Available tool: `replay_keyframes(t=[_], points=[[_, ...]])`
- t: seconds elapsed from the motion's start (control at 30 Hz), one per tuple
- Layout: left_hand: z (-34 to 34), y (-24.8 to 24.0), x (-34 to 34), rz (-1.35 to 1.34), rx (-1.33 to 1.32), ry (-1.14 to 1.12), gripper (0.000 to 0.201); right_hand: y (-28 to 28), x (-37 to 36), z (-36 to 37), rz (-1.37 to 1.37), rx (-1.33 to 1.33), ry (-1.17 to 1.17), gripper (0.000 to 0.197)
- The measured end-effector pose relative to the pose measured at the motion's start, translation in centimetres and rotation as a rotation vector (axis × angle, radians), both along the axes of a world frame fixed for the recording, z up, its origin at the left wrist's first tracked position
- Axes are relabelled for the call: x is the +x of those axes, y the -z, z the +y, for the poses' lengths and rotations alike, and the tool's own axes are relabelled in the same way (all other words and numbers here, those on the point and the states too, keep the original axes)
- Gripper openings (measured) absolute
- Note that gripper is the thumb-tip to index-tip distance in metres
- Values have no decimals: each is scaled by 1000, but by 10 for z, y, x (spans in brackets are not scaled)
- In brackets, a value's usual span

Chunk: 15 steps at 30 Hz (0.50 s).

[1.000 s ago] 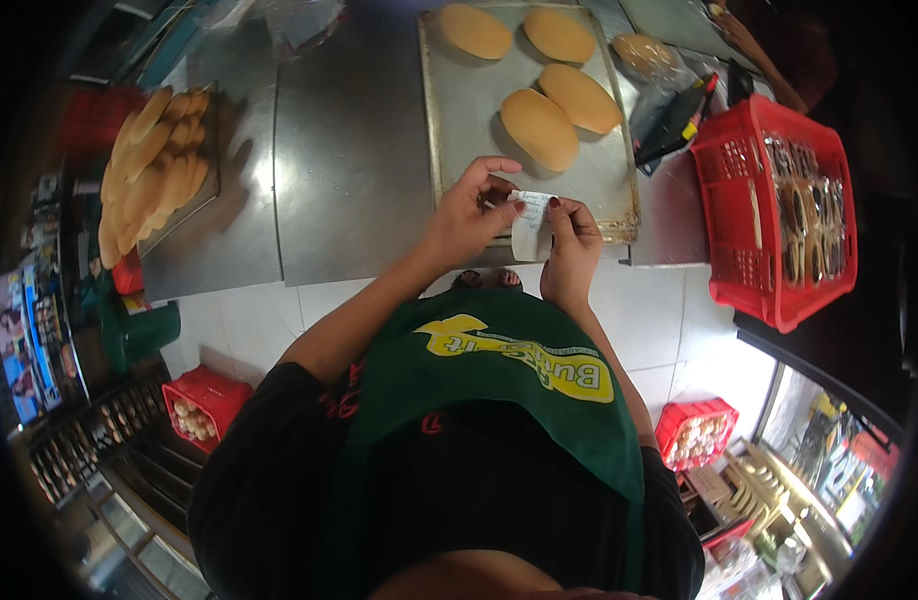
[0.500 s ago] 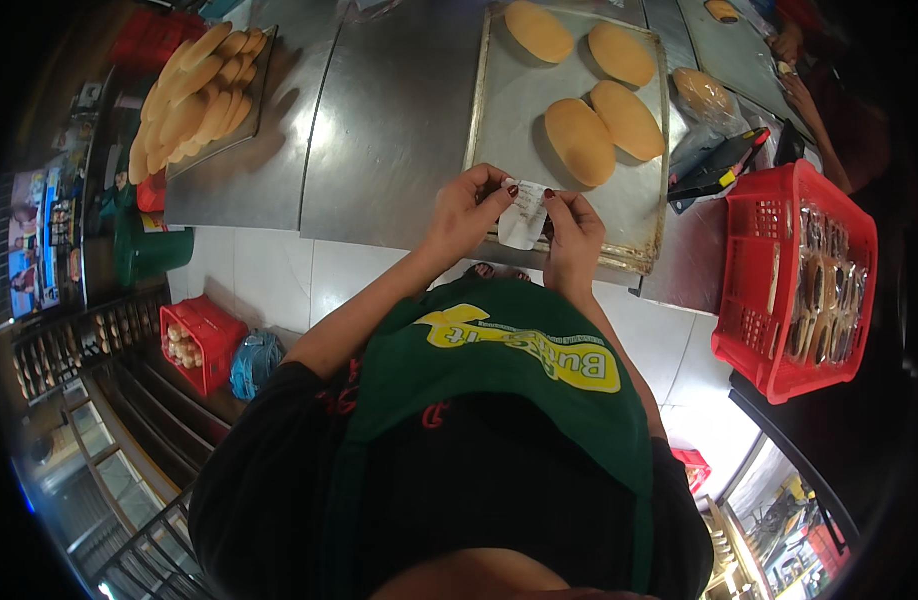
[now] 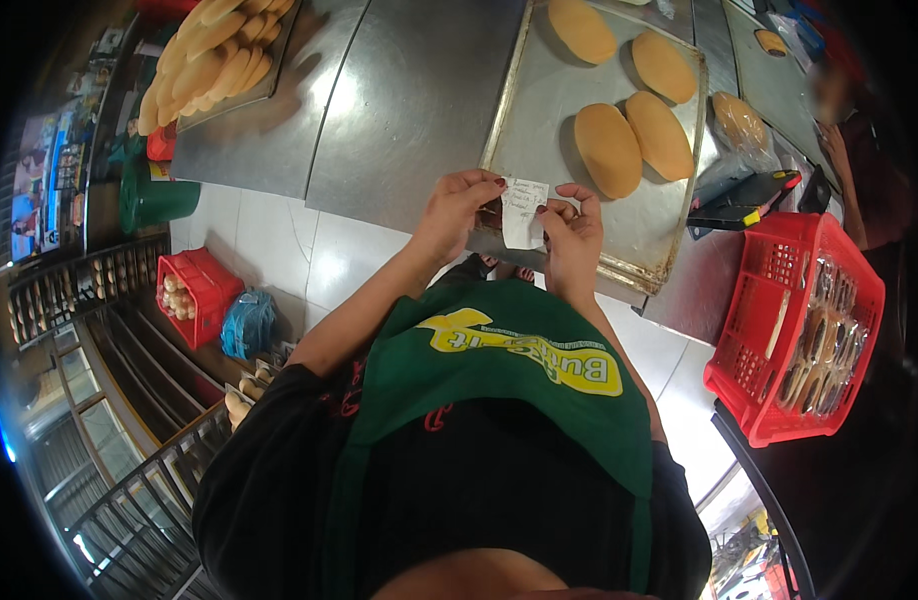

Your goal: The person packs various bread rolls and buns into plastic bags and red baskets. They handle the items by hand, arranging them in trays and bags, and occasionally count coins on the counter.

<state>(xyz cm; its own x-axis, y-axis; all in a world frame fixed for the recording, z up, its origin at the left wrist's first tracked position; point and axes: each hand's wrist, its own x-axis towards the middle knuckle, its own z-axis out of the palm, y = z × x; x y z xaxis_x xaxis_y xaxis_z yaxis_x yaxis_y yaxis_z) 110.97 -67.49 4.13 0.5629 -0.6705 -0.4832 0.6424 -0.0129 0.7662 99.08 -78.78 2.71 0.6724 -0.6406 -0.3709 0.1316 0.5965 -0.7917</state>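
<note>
A small white paper slip (image 3: 524, 215) with handwriting on it is stretched between my two hands, just off the front edge of the steel table. My left hand (image 3: 459, 208) pinches its upper left edge between thumb and fingertips. On the right side, my right hand (image 3: 572, 228) grips it with the thumb laid over the paper. Beyond the hands lies a metal baking tray (image 3: 534, 125) carrying several golden oval loaves (image 3: 609, 150); neither hand touches the bread.
Long bread loaves (image 3: 209, 65) are heaped on a tray at the left. A red crate (image 3: 749, 340) of wrapped bread stands at the right, beside a bagged loaf (image 3: 741, 122). Another person's arm (image 3: 844, 165) shows at the far right. A green bin (image 3: 154, 195) stands left.
The paper slip is now turned flatter, showing more of its writing. My right fingers have shifted on it. The view has swung, so table and trays sit further right.
</note>
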Motion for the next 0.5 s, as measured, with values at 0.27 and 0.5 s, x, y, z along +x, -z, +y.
replay_keyframes(t=[0.27, 0.5], points=[[6, 1, 7, 12, -25, -5, 21, -4, 6, 8, 19, -188, 4, 39], [16, 1, 11, 20, -5, -32, 23, -8, 14, 13, 60, -202, -6, 41]])
